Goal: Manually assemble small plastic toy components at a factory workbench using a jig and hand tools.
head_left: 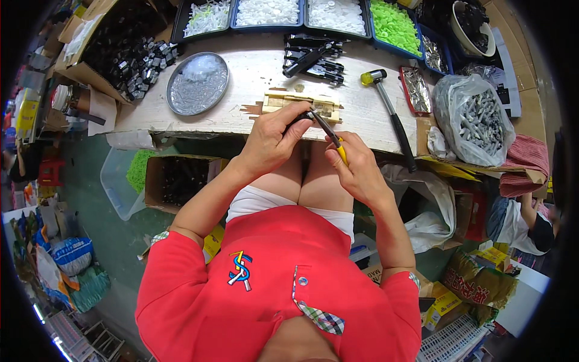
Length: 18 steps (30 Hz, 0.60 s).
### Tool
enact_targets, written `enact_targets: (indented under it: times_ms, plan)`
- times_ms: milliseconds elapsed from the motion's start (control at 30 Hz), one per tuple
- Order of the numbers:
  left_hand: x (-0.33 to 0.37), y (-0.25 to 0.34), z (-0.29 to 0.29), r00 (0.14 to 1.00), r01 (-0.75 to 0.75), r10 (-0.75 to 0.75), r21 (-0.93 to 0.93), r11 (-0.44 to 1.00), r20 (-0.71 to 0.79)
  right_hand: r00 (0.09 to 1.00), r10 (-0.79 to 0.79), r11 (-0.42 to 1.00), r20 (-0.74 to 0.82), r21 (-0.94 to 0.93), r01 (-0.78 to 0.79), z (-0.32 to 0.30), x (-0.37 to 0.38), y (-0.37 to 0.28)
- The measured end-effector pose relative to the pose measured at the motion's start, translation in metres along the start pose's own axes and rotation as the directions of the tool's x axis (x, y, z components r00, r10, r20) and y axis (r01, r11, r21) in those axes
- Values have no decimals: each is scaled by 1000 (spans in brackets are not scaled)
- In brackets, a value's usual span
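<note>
— Just past the near edge of the table, both hands meet. What is each one doing?

— Her left hand is curled tight around a small black part, pinching it between thumb and fingers. Her right hand grips the yellow handle of a pair of pliers, whose metal tip points up and left, onto that black part.

— Where is the part against the rest?

— Right at the left fingertips, above the knees and just in front of a small wooden block on the table edge. Beyond the hands lies a pile of black pieces; to the right of the right hand, a hammer with a yellow and black head. Left of the left hand sits a round metal dish.

— What might go wrong?

— I'd judge the tip could slip off the part and jab the left thumb, since the fingers sit so near it. The part is held over the lap, not the table, so a loosened pinch would drop it to the floor. Whether the tip has truly bitten the part, I cannot tell; it is too small.
</note>
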<state>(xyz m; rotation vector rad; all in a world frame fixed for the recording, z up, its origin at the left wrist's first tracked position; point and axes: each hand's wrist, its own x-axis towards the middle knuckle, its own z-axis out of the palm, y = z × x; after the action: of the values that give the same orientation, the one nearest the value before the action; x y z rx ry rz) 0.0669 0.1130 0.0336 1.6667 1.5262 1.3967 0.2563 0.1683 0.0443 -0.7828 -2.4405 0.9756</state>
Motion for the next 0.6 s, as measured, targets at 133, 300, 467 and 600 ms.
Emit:
enact_targets:
  times_ms: [133,300,467,600]
  plan:
    - [-1,0,0,1000,27,-26,-33,999,16,1000,-1,1000,-15,20,1,2,-1,2]
    - [-2,-1,2,999,41,-40,-25,999,14,1000,-9,1000,-27,18,9,3,-1,0]
    - [-4,-5,-4,859,506,-395,-430,748,325,994,7,994,111,-111,5,3,-8,9]
    - [-10,-19,-9,635,749,-184,-656,-92,750,989,-96,992,108,-72,104,2,-14,7]
